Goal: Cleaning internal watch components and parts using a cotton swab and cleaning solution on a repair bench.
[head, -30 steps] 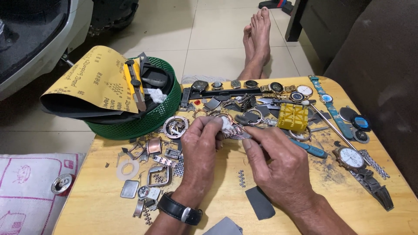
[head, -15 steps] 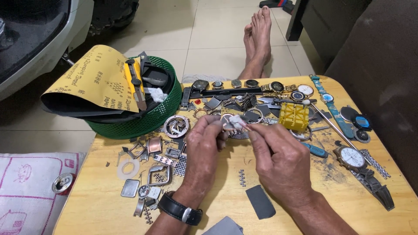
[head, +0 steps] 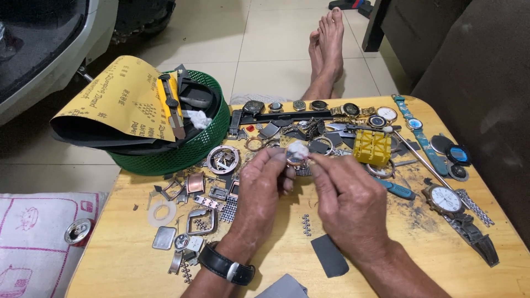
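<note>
Small round watch case (head: 297,153), pale face showing, coppery rim, being pinched between fingertips of left hand (head: 262,185) and right hand (head: 345,201), hovering above table centre, tilting slightly toward camera, partly hiding behind fingers; finer detail blurring.

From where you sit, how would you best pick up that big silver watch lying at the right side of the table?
Probably by the round case of the silver watch, pinched across its sides from above. It lies flat, dial up, on the wooden table, and its metal band trails toward the near right corner, so the case is the firmest part to grip.
</note>
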